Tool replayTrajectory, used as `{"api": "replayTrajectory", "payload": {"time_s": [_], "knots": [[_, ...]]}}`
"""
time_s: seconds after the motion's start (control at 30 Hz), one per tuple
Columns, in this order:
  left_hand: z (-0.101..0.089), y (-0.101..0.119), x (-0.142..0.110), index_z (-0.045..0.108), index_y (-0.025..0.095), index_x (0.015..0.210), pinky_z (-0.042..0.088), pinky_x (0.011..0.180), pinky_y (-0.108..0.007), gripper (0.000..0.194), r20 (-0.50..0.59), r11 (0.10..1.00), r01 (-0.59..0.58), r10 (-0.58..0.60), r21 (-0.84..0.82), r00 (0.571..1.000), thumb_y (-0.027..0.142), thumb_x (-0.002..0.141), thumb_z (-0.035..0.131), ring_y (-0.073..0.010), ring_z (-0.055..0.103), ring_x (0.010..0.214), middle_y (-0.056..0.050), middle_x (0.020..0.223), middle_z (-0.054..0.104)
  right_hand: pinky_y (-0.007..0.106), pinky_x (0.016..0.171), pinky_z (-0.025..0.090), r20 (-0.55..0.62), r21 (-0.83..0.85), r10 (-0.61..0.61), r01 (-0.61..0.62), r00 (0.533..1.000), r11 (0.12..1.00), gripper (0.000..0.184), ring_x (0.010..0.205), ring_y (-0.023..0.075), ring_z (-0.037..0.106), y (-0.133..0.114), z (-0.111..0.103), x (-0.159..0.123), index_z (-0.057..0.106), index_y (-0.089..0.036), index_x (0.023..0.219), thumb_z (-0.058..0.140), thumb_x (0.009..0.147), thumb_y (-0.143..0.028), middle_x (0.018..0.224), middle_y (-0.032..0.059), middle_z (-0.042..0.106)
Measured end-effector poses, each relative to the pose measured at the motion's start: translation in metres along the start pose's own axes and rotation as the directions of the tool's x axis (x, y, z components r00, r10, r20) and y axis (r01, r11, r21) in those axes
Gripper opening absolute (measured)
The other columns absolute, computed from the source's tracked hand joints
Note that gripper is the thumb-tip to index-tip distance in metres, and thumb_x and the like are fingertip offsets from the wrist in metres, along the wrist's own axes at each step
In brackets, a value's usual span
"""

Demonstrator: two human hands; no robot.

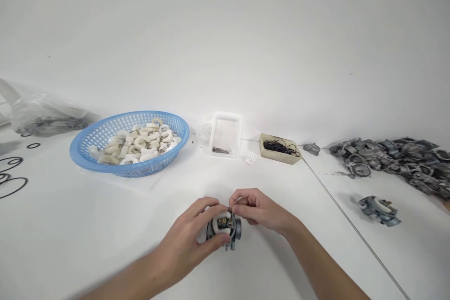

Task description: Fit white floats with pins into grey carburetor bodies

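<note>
A grey metal carburetor [238, 228] rests on the white table in front of me, its inside facing up. A white ring-shaped float [218, 229] sits in it, with brass jets showing in the middle. My left hand [197, 227] is wrapped round the carburetor from the left, fingers over the far side and thumb at the near side. At the carburetor's far right edge my right hand [255, 208] pinches with thumb and forefinger; whatever lies between the fingertips is too small to make out.
Behind stands a blue basket [82, 152] of white floats. A white tray [225, 133] holds thin pins, and a beige tray [279, 155] holds black rubber rings. Another carburetor [378, 211] and a heap of grey metal bowls [397, 161] lie right. A plastic bag [52, 115] and loose rings [14, 185] lie left.
</note>
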State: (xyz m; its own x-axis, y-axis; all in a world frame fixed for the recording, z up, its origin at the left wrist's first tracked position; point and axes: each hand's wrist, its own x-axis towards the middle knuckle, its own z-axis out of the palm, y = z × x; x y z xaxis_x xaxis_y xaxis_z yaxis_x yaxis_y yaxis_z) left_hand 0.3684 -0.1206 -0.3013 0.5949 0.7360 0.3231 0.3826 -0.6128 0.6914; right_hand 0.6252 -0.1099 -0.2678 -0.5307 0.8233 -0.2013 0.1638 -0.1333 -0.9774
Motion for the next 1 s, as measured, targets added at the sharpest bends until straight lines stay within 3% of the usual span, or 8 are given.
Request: {"api": "replayTrajectory", "payload": {"time_s": [0.57,1.0], "knots": [[0.0010,0.0002,0.0040,0.065,0.032,0.129,0.062,0.090,-0.032,0.029,-0.010,1.000,0.008,-0.008,-0.025,1.000,0.037,0.101,0.067,-0.0254,0.071,0.109,-0.005,0.128,0.068,0.027,0.055,0.025,-0.023,-0.030,-0.002,0.001,1.000,1.000,0.035,0.060,0.0105,0.033,-0.0002,-0.0010,0.0009,0.074,-0.019,0.095,0.085,0.089,-0.052,0.064,-0.0067,0.042],[0.0056,-0.0055,0.0010,0.064,0.031,0.128,0.062,0.096,-0.039,0.032,-0.020,1.000,0.023,-0.023,-0.020,1.000,0.036,0.097,0.070,-0.0271,0.068,0.109,-0.007,0.130,0.064,0.026,0.056,0.025,-0.033,-0.038,-0.023,0.021,0.999,0.999,0.032,0.061,0.0100,0.033,0.0023,0.0008,0.0005,0.073,-0.018,0.093,0.082,0.094,-0.049,0.065,-0.0062,0.041]]}}
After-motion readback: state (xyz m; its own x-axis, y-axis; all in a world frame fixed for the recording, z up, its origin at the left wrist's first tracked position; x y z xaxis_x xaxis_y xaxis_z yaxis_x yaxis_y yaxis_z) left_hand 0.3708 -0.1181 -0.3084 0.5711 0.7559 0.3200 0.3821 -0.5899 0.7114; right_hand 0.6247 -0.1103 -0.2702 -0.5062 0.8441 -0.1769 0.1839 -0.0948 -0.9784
